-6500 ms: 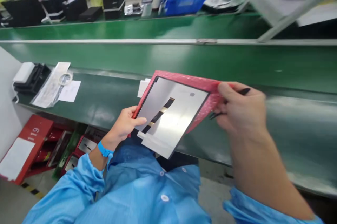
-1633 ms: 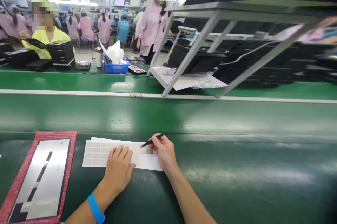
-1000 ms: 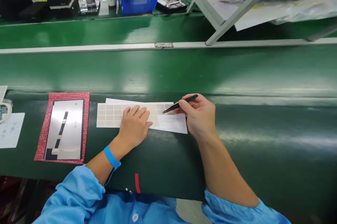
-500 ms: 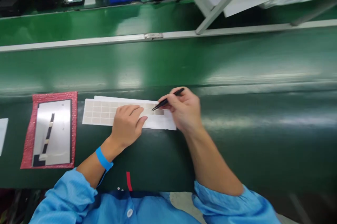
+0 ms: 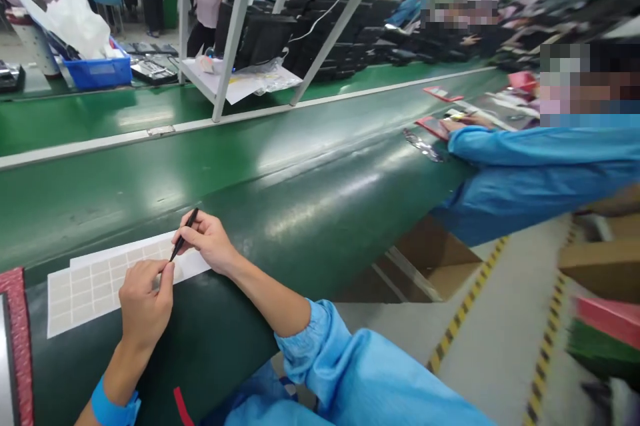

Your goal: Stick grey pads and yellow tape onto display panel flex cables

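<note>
A long green workbench [image 5: 300, 259], smooth and glossy, runs away toward the upper right. Over it, the person's right forearm slants up and left out of a loose, wrinkled blue sleeve [image 5: 315, 346], while the left forearm rises from the bottom edge. A white paper sheet [image 5: 90, 289] lies flat on the near part of the bench, printed or cut into rows of small beige rectangles, with another white sheet [image 5: 107, 254] showing beneath its far edge.

The right hand [image 5: 207, 243] is at the sheet's right end, its thumb and fingers clamped on black tweezers [image 5: 186, 231], which tilt so that the point aims down and left. The left hand [image 5: 145, 303] is over the lower middle of the sheet, knuckles up and fingers curled; thumb and forefinger are close together at the tweezers' tip, but whether they pinch anything cannot be told.

At the left edge, part of a silver panel [image 5: 6, 366] shows on pink, bubbly wrap [image 5: 23, 346]. A blue band [image 5: 113, 406] circles the left wrist. A thin red strip [image 5: 183, 406] lies near the bench's front edge.
</note>
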The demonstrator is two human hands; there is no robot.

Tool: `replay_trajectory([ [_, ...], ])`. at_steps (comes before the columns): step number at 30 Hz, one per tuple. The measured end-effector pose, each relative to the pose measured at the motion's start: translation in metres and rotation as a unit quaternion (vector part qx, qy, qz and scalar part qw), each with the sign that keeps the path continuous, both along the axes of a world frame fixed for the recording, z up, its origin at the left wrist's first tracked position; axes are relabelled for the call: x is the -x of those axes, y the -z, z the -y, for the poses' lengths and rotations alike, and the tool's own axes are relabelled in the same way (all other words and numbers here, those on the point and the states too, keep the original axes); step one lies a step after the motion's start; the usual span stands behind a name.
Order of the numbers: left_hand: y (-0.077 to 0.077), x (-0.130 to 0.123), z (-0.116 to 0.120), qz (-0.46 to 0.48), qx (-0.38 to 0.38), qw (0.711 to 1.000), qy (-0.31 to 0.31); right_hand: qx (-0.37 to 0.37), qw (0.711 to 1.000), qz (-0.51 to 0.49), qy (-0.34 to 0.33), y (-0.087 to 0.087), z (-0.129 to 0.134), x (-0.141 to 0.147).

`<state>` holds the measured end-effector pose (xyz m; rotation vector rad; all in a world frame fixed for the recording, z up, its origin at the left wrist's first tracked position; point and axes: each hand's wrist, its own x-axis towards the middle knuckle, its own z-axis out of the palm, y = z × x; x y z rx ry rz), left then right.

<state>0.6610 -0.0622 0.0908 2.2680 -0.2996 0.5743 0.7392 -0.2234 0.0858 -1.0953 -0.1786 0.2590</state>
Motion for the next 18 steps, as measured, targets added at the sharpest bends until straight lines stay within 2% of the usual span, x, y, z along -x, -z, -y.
replay_trajectory([
  [6, 0.001, -0.007, -0.001, 0.002, -0.008, 1.000, -0.030, -0.020, 0.999, -0.002, -0.050, -0.002, -0.001, -0.012],
  [18, 0.001, -0.008, -0.002, -0.016, -0.018, 0.999, -0.036, 0.000, 0.999, 0.004, -0.041, -0.008, 0.000, -0.016],
])
